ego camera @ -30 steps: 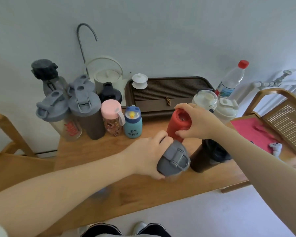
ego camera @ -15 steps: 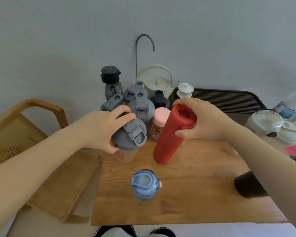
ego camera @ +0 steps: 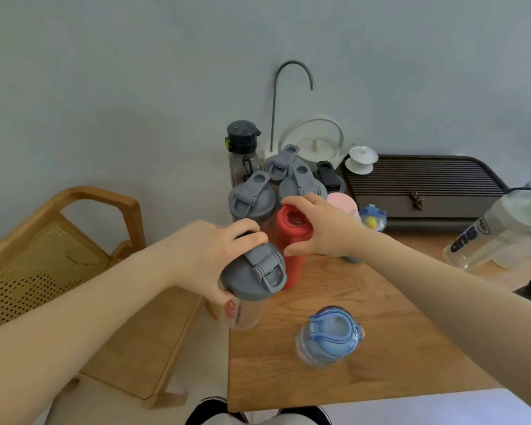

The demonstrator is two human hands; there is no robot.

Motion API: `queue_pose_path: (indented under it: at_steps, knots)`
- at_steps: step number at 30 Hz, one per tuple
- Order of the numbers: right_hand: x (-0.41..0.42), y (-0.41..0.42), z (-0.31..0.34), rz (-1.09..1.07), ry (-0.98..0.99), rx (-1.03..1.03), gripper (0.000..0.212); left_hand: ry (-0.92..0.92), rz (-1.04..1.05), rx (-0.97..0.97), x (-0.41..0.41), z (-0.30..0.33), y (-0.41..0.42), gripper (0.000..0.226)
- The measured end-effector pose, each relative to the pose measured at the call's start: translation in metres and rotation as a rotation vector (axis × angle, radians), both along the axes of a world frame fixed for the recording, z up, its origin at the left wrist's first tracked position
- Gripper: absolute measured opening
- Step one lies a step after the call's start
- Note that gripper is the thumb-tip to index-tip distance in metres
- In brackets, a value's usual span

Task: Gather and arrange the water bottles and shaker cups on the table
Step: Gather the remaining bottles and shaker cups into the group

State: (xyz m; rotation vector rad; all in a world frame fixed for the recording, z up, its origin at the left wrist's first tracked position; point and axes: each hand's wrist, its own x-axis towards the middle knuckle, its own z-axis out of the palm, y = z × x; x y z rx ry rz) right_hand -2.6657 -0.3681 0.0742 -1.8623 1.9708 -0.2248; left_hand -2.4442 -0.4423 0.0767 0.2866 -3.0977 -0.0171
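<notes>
My left hand grips the grey lid of a clear shaker cup at the table's left edge, in front of the bottle cluster. My right hand holds the top of a tall red bottle standing just right of that shaker. Behind them stand several grey-lidded shakers, a black-capped bottle, a pink-lidded cup and a small blue kids' bottle. A blue-lidded bottle stands alone near the front of the table.
A wooden table carries a dark tea tray, a white kettle with a curved spout pipe, and a clear lettered shaker at the right. A wooden chair stands left of the table.
The view has shifted a little to the left. Both hands carried the grey-lidded shaker and the red bottle closer to the cluster at the back left; the red bottle now stands more upright.
</notes>
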Motion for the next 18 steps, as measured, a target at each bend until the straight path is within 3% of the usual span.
queue_pose_path:
  at_steps: [2, 4, 7, 9, 11, 13, 16, 18]
  knots:
    - [0.001, 0.003, 0.004, 0.035, 0.122, 0.043, 0.095, 0.0, -0.052, 0.023, 0.001, 0.002, -0.001, 0.081]
    - [0.007, 0.013, 0.013, 0.082, 0.208, -0.031, 0.085, 0.02, -0.09, 0.039, 0.001, 0.004, -0.002, 0.08]
    - [0.025, 0.033, 0.03, 0.1, -0.011, -0.21, 0.062, 0.05, -0.141, 0.041, -0.002, 0.008, -0.003, 0.083]
    - [0.041, 0.045, 0.037, 0.08, -0.082, -0.13, 0.07, 0.079, -0.174, 0.038, -0.005, 0.01, -0.004, 0.085]
    - [0.057, 0.052, 0.036, 0.009, -0.077, -0.061, 0.095, 0.116, -0.196, 0.043, -0.009, 0.015, -0.006, 0.088]
    - [0.068, 0.056, 0.031, -0.086, -0.107, -0.15, 0.107, 0.175, -0.214, 0.034, -0.014, 0.022, -0.008, 0.09]
    - [0.07, 0.062, 0.031, -0.211, -0.222, -0.304, 0.102, 0.268, -0.254, 0.051, -0.024, 0.029, -0.009, 0.09]
    - [0.063, 0.07, 0.037, -0.288, -0.258, -0.354, 0.098, 0.311, -0.248, 0.21, -0.03, 0.031, -0.011, 0.098]
